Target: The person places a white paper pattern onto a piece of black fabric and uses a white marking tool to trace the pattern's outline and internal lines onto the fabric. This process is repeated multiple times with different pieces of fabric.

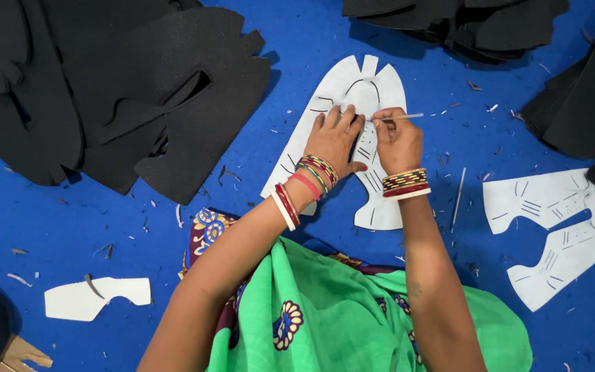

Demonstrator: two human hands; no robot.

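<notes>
Pressing down flat, the left hand [335,141] is spreading its fingers over a white shoe-shaped template [352,103] lying near the middle of the blue surface [56,227], palm open and grasping nothing, just pinning the sheet in place. Right beside it, the right hand [397,141] is pinching a thin pen-like stick [397,118], fingers clenched around it, its free end poking out toward the right while the working tip is meeting the template just by the left fingertips. Bangles [405,182] are ringing both wrists. Over toward the right edge, a second white template [559,234] with dark slots is lying well apart from the hands, and a slim rod [458,198] is resting between it and the right forearm. Toward the far left corner, big black foam cut-outs [125,89] are piling up; more black pieces [463,21] are sitting along the far edge. Near the left edge, a small white offcut [91,297] is lying alone.
</notes>
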